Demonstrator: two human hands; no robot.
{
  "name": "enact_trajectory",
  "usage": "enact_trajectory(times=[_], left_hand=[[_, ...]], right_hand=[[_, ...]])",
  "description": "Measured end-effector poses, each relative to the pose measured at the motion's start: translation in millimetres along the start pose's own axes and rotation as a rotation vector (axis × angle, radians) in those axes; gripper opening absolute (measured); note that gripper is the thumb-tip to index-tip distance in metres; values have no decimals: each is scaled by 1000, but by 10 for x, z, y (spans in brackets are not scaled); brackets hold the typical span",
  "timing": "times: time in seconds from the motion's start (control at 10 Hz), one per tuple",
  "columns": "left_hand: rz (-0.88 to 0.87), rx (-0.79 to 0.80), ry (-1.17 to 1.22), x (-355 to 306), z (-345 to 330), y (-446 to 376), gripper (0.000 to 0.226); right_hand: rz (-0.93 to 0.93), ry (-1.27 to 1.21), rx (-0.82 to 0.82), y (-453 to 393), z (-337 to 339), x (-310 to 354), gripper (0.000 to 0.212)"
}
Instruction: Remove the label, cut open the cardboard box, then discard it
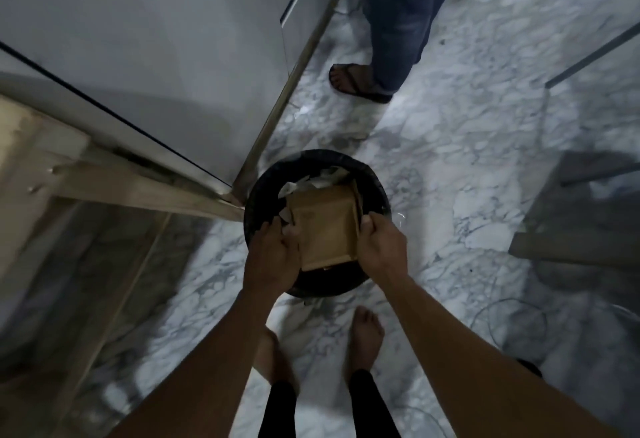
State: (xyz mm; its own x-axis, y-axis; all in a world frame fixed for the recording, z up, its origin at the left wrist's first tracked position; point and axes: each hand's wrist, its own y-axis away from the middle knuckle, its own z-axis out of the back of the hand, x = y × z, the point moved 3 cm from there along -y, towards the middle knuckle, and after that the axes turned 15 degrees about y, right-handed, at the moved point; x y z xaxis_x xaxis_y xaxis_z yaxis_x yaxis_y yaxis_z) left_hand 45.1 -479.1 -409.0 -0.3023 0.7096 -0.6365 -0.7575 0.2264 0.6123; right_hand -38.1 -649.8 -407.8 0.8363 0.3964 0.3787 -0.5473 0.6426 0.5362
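Head view: marble floor [467,147], both hands lowering cardboard box [325,226] into bin [372,174]

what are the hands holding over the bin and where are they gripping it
Flattened brown cardboard box, gripped at its side edges: left hand on the left edge, right hand on the right.

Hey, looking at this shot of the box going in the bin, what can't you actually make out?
Head view only:
- Box: label removal and cuts unreadable; dim, blurred.
- Left hand and right hand: fingertips hidden by the box.
- Bin: depth hidden by box and paper scraps.
- Bystander: cut off by top edge.
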Motion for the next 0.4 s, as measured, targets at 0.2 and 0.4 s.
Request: enact_trajectory(times=[0.2,0.4], left_hand=[[-52,-3,45,-601,369,420,55],[-237,-95,39,-1439,898,946,38]], right_hand=[[65,-22,84,315,665,405,40],[124,-37,106,727,1456,995,34]])
